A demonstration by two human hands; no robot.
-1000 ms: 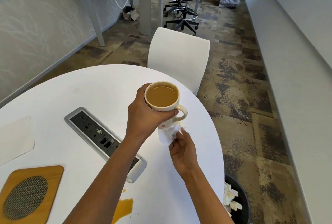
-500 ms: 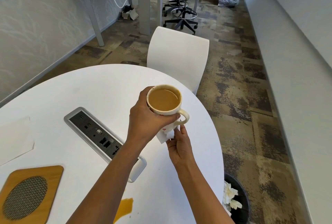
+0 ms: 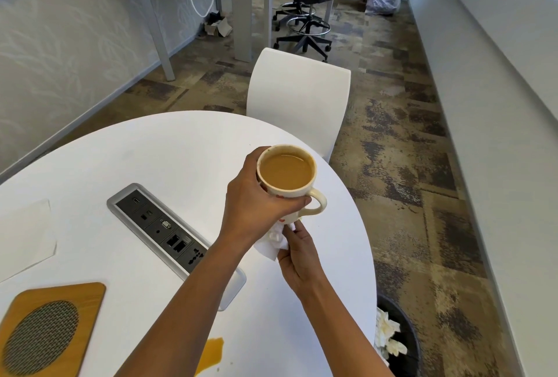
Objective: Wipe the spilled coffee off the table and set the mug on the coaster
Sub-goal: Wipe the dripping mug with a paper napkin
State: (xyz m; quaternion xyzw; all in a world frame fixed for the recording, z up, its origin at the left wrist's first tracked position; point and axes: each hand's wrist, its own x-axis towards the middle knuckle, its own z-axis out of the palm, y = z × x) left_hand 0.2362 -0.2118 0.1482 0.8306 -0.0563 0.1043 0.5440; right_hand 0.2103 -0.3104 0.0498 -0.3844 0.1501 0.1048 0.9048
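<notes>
Left hand (image 3: 253, 204) grips the mug (image 3: 291, 194) round its body, fingers curled over the near side and the thumb on the far side, wrist coming in from bottom centre. Mug is cream with small red marks, roughly level, nearly full of milky coffee, handle pointing right. It is held over the right part of the round white table (image 3: 151, 150), near the edge; whether its base clears the tabletop is hidden by the hand. Right hand (image 3: 299, 259) sits just below and in front of the mug, fingers curled, pinching a crumpled white tissue (image 3: 273, 242) up against the mug's lower side, close under the left hand. Exact contact with the mug base can't be made out. Coffee spill (image 3: 211, 352), an orange-brown puddle, lies at the near edge of the table beside the left forearm, well apart from the mug. Wooden coaster (image 3: 90, 295) with an oval mesh inset lies at bottom left, bare, well apart from the mug. Grey socket panel (image 3: 169, 237) is set into the tabletop between coaster and mug. Flat white paper sheet (image 3: 24, 234) lies at the left edge. White chair (image 3: 299, 104) stands behind the table. Black bin (image 3: 407, 346) on the floor at right holds crumpled white tissues.
</notes>
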